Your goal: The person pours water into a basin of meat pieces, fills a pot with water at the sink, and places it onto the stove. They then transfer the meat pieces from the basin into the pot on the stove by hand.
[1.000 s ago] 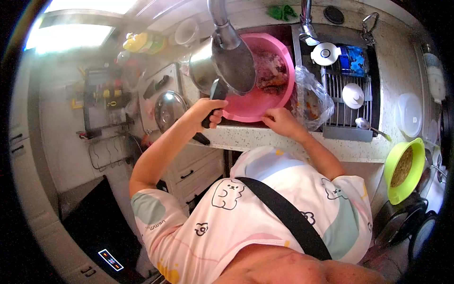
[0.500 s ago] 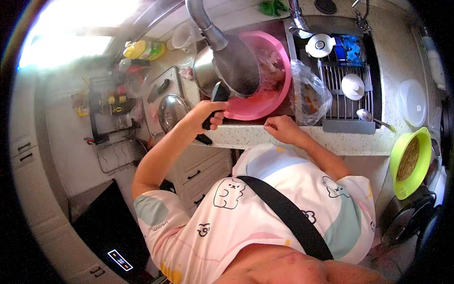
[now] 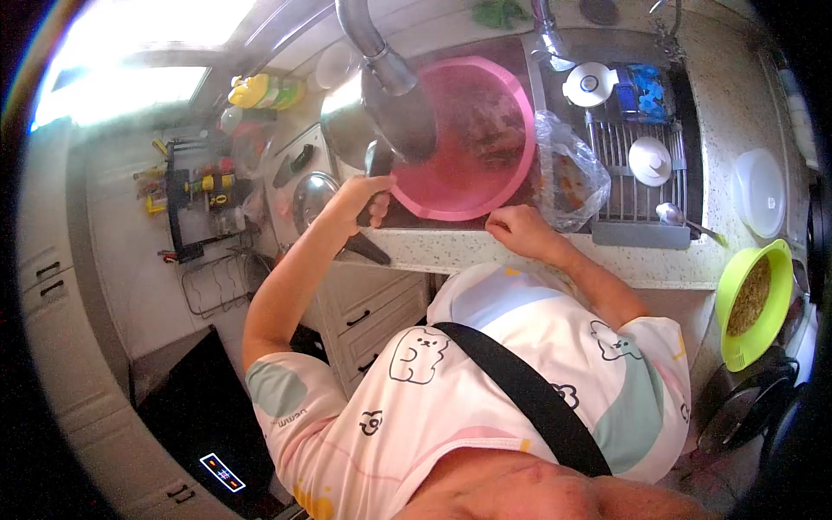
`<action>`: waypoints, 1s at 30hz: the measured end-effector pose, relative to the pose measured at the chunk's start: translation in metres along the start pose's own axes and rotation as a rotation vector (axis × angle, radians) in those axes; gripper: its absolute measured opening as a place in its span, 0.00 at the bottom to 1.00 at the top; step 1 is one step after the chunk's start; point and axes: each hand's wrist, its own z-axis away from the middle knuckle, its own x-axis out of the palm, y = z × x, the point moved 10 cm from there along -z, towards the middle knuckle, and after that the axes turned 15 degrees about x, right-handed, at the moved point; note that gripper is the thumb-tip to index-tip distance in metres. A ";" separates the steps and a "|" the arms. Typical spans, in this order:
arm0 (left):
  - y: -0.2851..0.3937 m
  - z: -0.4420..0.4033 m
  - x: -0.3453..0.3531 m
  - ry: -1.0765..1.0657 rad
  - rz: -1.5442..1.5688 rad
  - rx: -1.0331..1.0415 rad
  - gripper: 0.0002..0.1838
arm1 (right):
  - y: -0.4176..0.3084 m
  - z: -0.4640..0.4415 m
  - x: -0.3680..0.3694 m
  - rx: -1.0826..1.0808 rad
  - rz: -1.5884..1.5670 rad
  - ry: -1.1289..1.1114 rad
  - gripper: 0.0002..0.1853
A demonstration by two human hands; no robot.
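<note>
My left hand [image 3: 364, 204] is wrapped round the black handle of a shiny metal saucepan [image 3: 347, 126], which hangs tilted beside the tap spout. The pan overlaps the left rim of a pink basin [image 3: 516, 182]. Reddish liquid and dim pieces that look like meat lie in the basin, blurred by steam. Close to the basin's near edge, my right hand [image 3: 523, 232] rests by the counter's front edge with its fingers curled and nothing visible in them. A clear plastic bag [image 3: 572, 186] with orange-brown bits inside lies to the right of the basin.
A drying rack [image 3: 611, 165] over the sink carries a white lid [image 3: 649, 161] and a spoon. A green colander [image 3: 774, 299] of brown grains stands at the right. To the left are a glass pan lid [image 3: 316, 201], a cutting board and yellow bottles [image 3: 260, 91]. The tap [image 3: 368, 43] arches overhead.
My left hand has moved the saucepan left, away from over the basin, so more of the basin's contents show. My right hand has barely moved.
</note>
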 end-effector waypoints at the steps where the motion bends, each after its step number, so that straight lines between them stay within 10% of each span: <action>1: 0.000 -0.001 0.000 0.001 0.000 0.001 0.12 | -0.001 0.000 0.000 0.003 0.009 0.002 0.10; 30: -0.026 -0.015 0.031 0.050 -0.621 0.185 0.17 | -0.004 0.020 0.002 -0.030 0.089 0.048 0.10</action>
